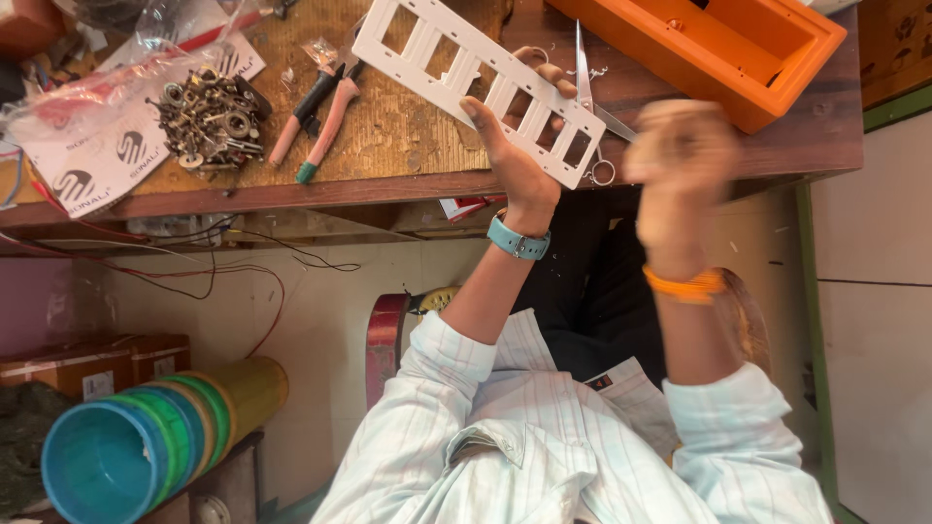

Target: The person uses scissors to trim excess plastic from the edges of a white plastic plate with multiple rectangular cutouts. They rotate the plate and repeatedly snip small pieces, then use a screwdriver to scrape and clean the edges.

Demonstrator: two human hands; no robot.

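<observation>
1. A person in a striped white shirt works at a wooden bench; the head view shows body and sleeves at the bottom of the frame.
2. The left hand, with a teal watch at the wrist, grips a white plate with rows of rectangular cut-outs. The thumb lies across the plate's face and the fingers curl round its far edge.
3. The plate is held tilted over the bench, near its front edge.
4. The right hand, an orange band at its wrist, is raised just right of the plate. It is motion-blurred; whether it is open or holds anything cannot be told.
5. Scissors lie on the bench, partly behind the plate's right end.
6. Pliers with pink and black handles lie left of the plate.
7. A heap of screws sits on a plastic bag, further left of the plate.
8. An orange box stands open, right of the plate and beyond it.
9. Stacked tubs, blue, green and yellow, lie well below the plate, under the bench.
</observation>
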